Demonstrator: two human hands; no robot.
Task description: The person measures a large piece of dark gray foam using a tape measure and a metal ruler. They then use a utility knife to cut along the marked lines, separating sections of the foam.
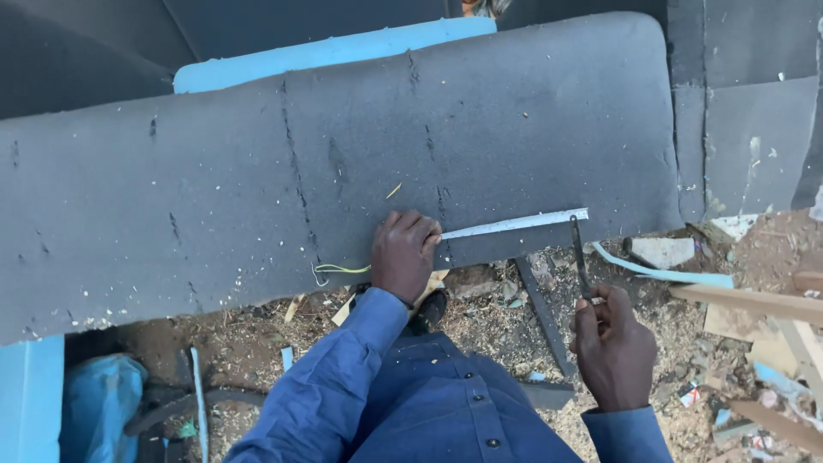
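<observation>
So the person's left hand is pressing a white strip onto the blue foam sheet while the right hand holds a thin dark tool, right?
Not quite. The head view shows the left hand pressing the white strip onto the dark grey foam sheet, not the blue one, which lies behind. The right hand does hold the thin dark tool.

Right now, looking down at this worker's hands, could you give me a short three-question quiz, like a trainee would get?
1. True or false: the left hand presses on the dark grey foam slab.
2. What does the right hand hold? A) a thin dark blade B) a hammer C) a brush
3. What colour is the foam behind the grey slab?

Key: 1 true. 2 A, the thin dark blade, its tip at the pale strip. 3 Light blue.
</observation>
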